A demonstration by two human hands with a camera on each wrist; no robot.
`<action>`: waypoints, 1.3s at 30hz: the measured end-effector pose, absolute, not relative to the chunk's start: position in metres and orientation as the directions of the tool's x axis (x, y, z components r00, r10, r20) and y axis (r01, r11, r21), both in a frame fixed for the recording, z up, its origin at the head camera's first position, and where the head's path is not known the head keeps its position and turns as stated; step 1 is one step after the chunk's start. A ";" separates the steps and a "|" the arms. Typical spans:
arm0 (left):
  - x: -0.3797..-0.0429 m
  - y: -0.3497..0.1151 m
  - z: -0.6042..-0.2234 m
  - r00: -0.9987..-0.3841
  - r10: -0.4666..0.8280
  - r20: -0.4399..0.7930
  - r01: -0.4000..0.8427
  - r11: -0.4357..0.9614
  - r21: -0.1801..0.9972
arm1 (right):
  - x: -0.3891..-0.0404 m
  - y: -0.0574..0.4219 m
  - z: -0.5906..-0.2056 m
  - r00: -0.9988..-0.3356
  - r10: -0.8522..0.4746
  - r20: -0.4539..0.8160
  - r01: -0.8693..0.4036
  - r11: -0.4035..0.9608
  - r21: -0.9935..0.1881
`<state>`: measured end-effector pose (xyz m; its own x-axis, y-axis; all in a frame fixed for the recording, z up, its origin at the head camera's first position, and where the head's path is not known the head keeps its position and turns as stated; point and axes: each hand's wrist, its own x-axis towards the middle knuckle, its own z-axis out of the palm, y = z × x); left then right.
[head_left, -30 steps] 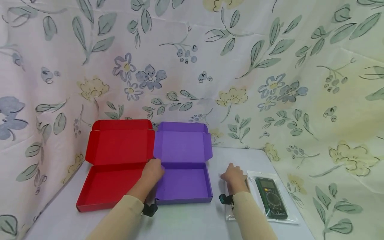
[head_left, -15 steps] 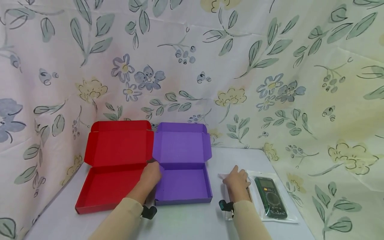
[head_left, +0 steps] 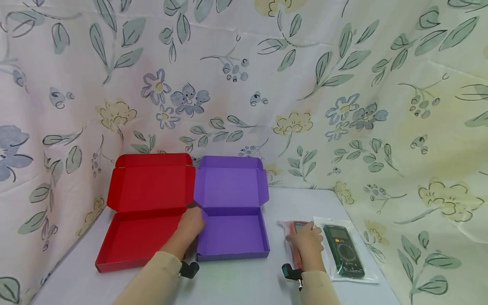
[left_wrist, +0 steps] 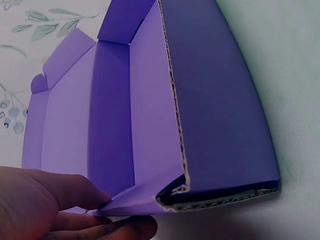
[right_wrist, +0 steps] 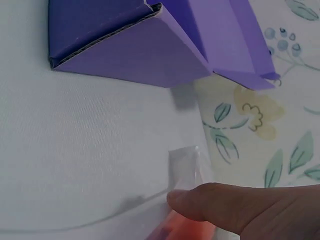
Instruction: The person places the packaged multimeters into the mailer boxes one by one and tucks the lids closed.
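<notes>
The purple box (head_left: 232, 235) stands with its lid up. My left hand (head_left: 192, 222) pinches its left wall; in the left wrist view the thumb (left_wrist: 82, 192) lies inside the wall and the fingers outside. At the right, a red multimeter (head_left: 295, 250) lies in a clear plastic bag (right_wrist: 187, 165). My right hand (head_left: 308, 243) spans it from above, fingers spread and partly covering it. The right wrist view has the straight thumb (right_wrist: 215, 200) over the bag; the other fingers are hidden there.
An open red box (head_left: 129, 239) stands left of the purple one. A dark green multimeter (head_left: 345, 250) in a clear bag lies just right of my right hand. A floral curtain (head_left: 236, 84) hangs behind the white table (head_left: 244, 281).
My right hand has shifted rightward and slightly nearer, uncovering the red multimeter's upper left part. Its fingers have spread. My left hand stays on the purple box.
</notes>
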<state>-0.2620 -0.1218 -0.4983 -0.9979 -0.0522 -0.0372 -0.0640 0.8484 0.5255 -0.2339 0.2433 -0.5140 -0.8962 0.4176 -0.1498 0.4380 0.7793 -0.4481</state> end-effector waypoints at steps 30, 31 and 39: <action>-0.266 -0.119 -0.505 -0.995 -0.055 -0.078 -0.086 0.867 0.490 | -0.220 0.260 -0.513 -0.899 0.416 -0.136 0.436 0.822 -0.366; -0.266 -0.119 -0.505 -0.996 -0.053 -0.078 -0.084 0.867 0.490 | -0.220 0.260 -0.513 -0.899 0.416 -0.135 0.435 0.822 -0.367; -0.267 -0.120 -0.506 -0.996 -0.039 -0.081 -0.073 0.868 0.491 | -0.222 0.263 -0.517 -0.895 0.423 -0.140 0.444 0.820 -0.360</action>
<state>-0.2672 -0.1201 -0.5056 -0.9960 -0.0385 -0.0806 -0.0733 0.8678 0.4914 -0.2219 0.2627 -0.5166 -0.8952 0.4230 -0.1403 0.4441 0.8203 -0.3605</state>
